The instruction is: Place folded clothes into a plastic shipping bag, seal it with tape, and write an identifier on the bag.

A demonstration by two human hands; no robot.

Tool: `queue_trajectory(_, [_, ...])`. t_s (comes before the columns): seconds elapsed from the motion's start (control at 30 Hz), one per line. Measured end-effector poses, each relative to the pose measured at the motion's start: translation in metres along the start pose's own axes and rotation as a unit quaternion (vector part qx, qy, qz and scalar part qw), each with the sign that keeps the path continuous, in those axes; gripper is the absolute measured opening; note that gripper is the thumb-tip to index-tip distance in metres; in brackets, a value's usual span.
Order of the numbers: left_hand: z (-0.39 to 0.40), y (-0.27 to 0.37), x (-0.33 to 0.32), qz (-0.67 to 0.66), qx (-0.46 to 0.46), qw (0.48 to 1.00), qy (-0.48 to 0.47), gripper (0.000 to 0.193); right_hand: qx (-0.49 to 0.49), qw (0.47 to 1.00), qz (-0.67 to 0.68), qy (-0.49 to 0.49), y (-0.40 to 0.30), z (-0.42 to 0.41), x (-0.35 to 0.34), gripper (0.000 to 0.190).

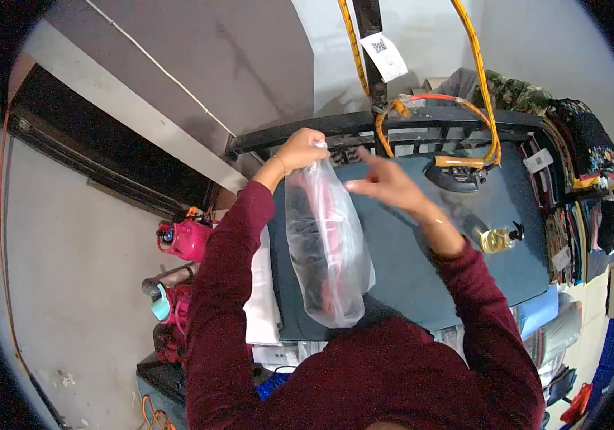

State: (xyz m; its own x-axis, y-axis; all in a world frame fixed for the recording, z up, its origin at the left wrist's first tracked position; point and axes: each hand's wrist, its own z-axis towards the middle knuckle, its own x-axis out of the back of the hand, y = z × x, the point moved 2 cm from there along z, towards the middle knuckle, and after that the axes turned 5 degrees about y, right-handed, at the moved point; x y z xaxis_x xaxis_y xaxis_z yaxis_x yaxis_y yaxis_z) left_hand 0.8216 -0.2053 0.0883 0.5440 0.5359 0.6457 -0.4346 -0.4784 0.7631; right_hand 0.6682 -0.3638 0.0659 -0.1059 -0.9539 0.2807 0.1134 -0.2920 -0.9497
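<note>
My left hand (302,149) grips the gathered top of a clear plastic bag (333,242), which hangs down towards me over the near left part of a padded ironing table (409,258). Something pinkish-red shows through the plastic. My right hand (385,180) is to the right of the bag's upper part, thumb and forefinger spread, holding nothing. An electric iron (452,177) with a wrapped handle rests at the table's back right. Nearer on the right lies a bottle of yellowish liquid (496,240) with a black pump top.
Stacks of folded clothes (575,242) line the right side. A black metal rail (307,129) runs behind the table, with a post carrying yellow hoses. A white cloth (261,290) hangs at the left edge, beside a pink gas cylinder (188,240).
</note>
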Motion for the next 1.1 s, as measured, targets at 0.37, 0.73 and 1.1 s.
queue_trajectory(0.37, [-0.012,0.007,0.017,-0.11,0.076,0.99,-0.048,0.026,-0.254,0.94,-0.045,-0.222,0.122,-0.082,-0.02,0.062])
queue_trajectory(0.73, [-0.007,0.011,0.007,-0.149,0.039,0.988,0.01,0.027,-0.222,0.764,0.585,-0.156,-0.053,-0.212,-0.084,0.031])
queue_trajectory(1.1, [-0.041,-0.001,0.013,0.099,-0.128,0.919,0.358,0.041,-0.05,0.969,0.241,-0.019,-0.053,-0.219,-0.061,0.031])
